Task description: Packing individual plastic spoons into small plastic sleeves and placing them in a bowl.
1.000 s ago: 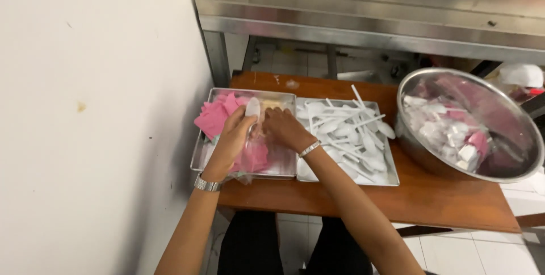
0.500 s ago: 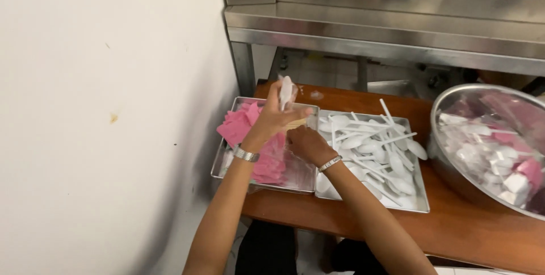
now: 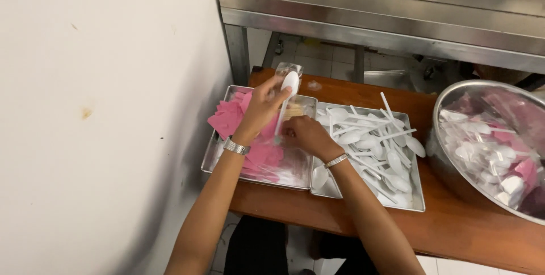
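Observation:
My left hand (image 3: 262,105) is raised over the left metal tray (image 3: 213,156) and holds a white plastic spoon (image 3: 285,96) upright inside a clear plastic sleeve. My right hand (image 3: 304,134) sits just below it, pinching the lower end of the spoon's handle and sleeve. The left tray holds a pile of pink paper napkins (image 3: 233,117) and some toothpicks. Next to it, the right metal tray (image 3: 417,195) is heaped with several loose white plastic spoons (image 3: 374,144).
A large steel bowl (image 3: 443,110) at the right holds several wrapped spoon packets with pink napkins. All of it stands on a brown wooden table (image 3: 454,235). A white wall is at the left and a steel shelf (image 3: 369,19) runs behind.
My left hand has lifted from the napkin tray with the spoon and clear sleeve held upright. My right hand has followed to the spoon's lower end. The view has shifted left.

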